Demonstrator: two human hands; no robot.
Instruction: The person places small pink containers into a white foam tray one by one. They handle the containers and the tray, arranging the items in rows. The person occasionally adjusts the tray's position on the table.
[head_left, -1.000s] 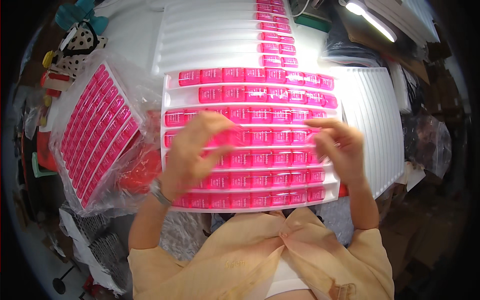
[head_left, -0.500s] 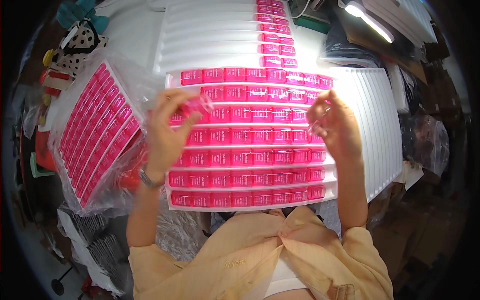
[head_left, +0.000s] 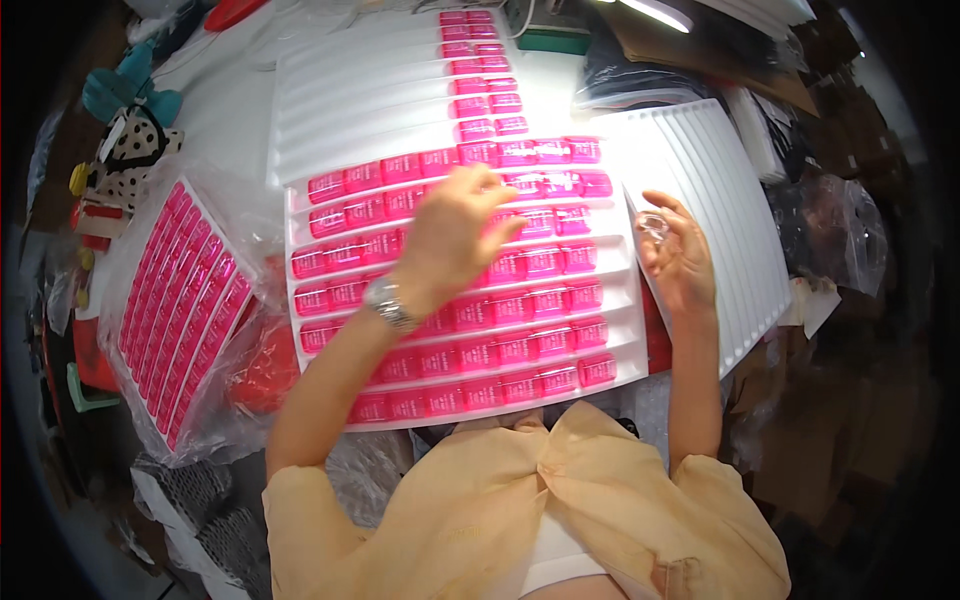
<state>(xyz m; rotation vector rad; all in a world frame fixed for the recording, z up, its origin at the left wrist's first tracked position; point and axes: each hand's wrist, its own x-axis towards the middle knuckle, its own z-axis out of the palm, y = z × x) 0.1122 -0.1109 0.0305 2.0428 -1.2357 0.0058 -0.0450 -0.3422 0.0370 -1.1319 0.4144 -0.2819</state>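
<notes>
A white grooved tray (head_left: 622, 290) holds rows of small pink see-through containers (head_left: 440, 358) in front of me. My left hand (head_left: 455, 240) is over the middle of its upper rows, thumb and fingers apart, with nothing I can see held. Pink containers show between and beyond those fingers. To the right of the tray, my right hand (head_left: 682, 255) is curled around a small clear plastic piece (head_left: 655, 228). Its exact kind is hard to make out.
Behind lies another white ribbed tray (head_left: 350, 100) with two columns of pink containers. A bare white ribbed tray (head_left: 715, 200) slants at the right. On the left, a clear plastic bag (head_left: 255, 205) wraps a tray of pink containers (head_left: 180, 310). A lamp (head_left: 655, 12) shines at the back.
My left hand has moved right, from the tray's left end to its middle, and has let go of a pink container. The trays have shifted left in view.
</notes>
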